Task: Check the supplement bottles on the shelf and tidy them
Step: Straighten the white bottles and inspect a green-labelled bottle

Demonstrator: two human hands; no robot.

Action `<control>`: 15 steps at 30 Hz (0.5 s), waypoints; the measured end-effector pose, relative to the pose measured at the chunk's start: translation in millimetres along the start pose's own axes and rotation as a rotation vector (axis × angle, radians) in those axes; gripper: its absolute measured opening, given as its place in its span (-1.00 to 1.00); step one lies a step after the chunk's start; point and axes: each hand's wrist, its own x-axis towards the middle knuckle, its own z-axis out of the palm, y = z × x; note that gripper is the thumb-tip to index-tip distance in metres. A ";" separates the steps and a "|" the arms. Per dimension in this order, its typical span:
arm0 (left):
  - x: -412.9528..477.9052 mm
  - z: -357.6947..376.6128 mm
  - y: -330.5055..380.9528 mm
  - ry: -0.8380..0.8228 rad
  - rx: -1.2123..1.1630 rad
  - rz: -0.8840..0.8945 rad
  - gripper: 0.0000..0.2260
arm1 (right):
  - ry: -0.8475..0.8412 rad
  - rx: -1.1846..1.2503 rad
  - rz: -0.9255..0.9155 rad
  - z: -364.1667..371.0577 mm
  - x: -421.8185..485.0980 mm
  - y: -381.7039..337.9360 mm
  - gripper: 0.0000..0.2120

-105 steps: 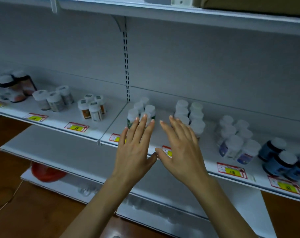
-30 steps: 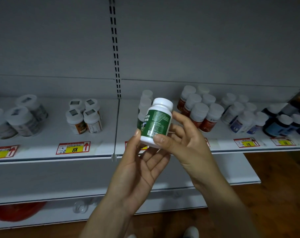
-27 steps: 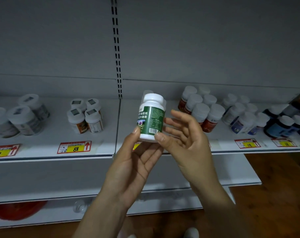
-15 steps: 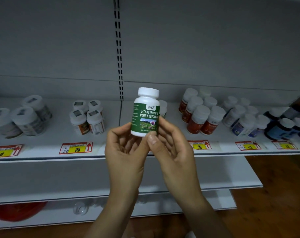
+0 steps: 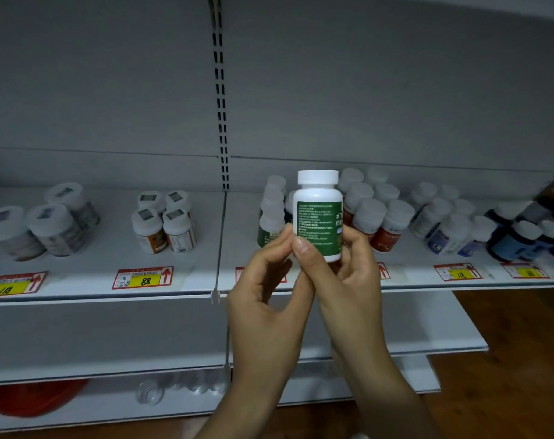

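A white bottle with a green label (image 5: 319, 217) stands upright in front of the shelf (image 5: 187, 280), held by both hands. My left hand (image 5: 266, 299) pinches its lower left side with thumb and fingertips. My right hand (image 5: 348, 280) grips its lower part, thumb across the label's small print and fingers behind. More green-label bottles (image 5: 271, 221) stand on the shelf just behind. Red-label bottles (image 5: 380, 217) are grouped to their right.
Further right stand blue-label bottles (image 5: 443, 226) and dark blue ones (image 5: 516, 239). Left of the upright post (image 5: 220, 90) are orange-label bottles (image 5: 163, 223) and wide grey jars (image 5: 44, 226). Price tags (image 5: 142, 278) line the shelf edge. Lower shelves and a wooden floor (image 5: 522, 359) lie below.
The bottle went from tilted to upright and has been turned, so its small-print side now faces me instead of the front label. Both hands stay on it.
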 end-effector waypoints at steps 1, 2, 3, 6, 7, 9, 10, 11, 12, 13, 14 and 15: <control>-0.2 0.1 -0.3 0.003 0.018 0.007 -0.77 | -0.005 0.012 0.040 -1.8 0.7 0.0 -0.56; 0.9 -0.5 -0.4 0.014 0.024 0.013 -0.80 | -0.011 0.032 0.096 -4.0 1.5 1.3 -0.55; 2.8 -2.0 -0.6 0.025 0.017 0.016 -0.81 | -0.019 0.059 0.161 -6.2 2.2 2.9 -0.56; 12.0 -7.0 -1.2 0.049 0.041 0.008 -0.84 | -0.031 0.145 0.320 -10.4 3.1 6.1 -0.61; 15.5 -8.4 -1.7 0.051 0.058 -0.009 -0.85 | -0.030 0.177 0.356 -11.3 3.1 5.8 -0.62; 22.5 -9.8 -3.9 0.030 0.059 -0.097 -0.85 | -0.045 0.263 0.424 -12.1 1.9 3.1 -0.59; 26.4 -9.4 -4.8 -0.002 0.050 -0.164 -0.84 | -0.061 0.322 0.455 -12.3 0.8 1.5 -0.56; 30.2 -8.4 -4.2 -0.048 0.036 -0.244 -0.84 | -0.079 0.381 0.487 -12.7 0.0 0.5 -0.52; 33.6 -6.8 -2.6 -0.097 0.011 -0.326 -0.84 | -0.102 0.443 0.519 -13.4 -0.6 0.3 -0.49; 36.1 -5.0 -0.9 -0.149 -0.029 -0.403 -0.83 | -0.132 0.510 0.549 -14.1 -1.1 0.0 -0.47; 37.8 -3.4 0.6 -0.197 -0.069 -0.466 -0.80 | -0.165 0.581 0.576 -15.0 -1.5 0.5 -0.44; 38.8 -2.0 3.3 -0.237 -0.114 -0.523 -0.78 | -0.196 0.655 0.604 -15.7 -2.1 1.2 -0.42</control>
